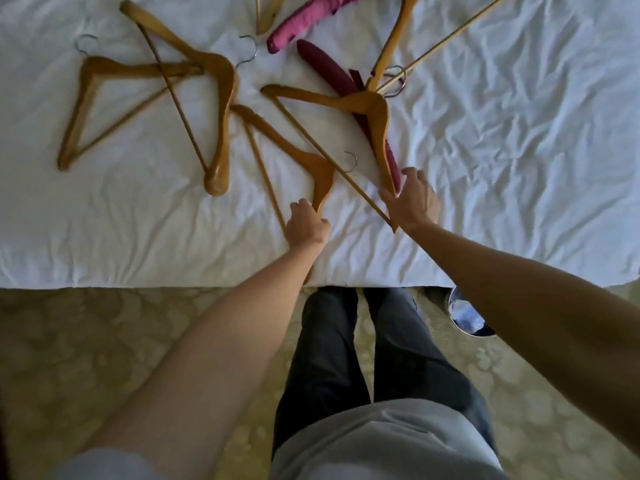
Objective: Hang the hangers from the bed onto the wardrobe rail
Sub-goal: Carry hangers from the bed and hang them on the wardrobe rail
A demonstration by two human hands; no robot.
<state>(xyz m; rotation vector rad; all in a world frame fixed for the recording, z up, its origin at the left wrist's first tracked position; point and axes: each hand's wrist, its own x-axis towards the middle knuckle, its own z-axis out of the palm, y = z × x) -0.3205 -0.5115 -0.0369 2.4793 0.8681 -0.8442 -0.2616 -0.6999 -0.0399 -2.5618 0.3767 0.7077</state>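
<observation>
**On the bed, hangers still waiting**

Across the white bed (519, 168), several wooden hangers (214, 98) and two padded ones (311, 15) remain. Left hand (306, 225) grips one hanger's (294, 150) end; right hand (414, 199), open, touches another (374, 116). No wardrobe rail visible; the task looks barely begun.

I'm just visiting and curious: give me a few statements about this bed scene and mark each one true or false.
1. The left hand grips the end of a wooden hanger. True.
2. The right hand is holding a pink padded hanger. False: the pink padded hanger lies untouched at the far side; the hand is at a wooden hanger.
3. The sheet is white and wrinkled. True.
4. All hangers are wooden. False: a maroon padded hanger also lies there.
</observation>
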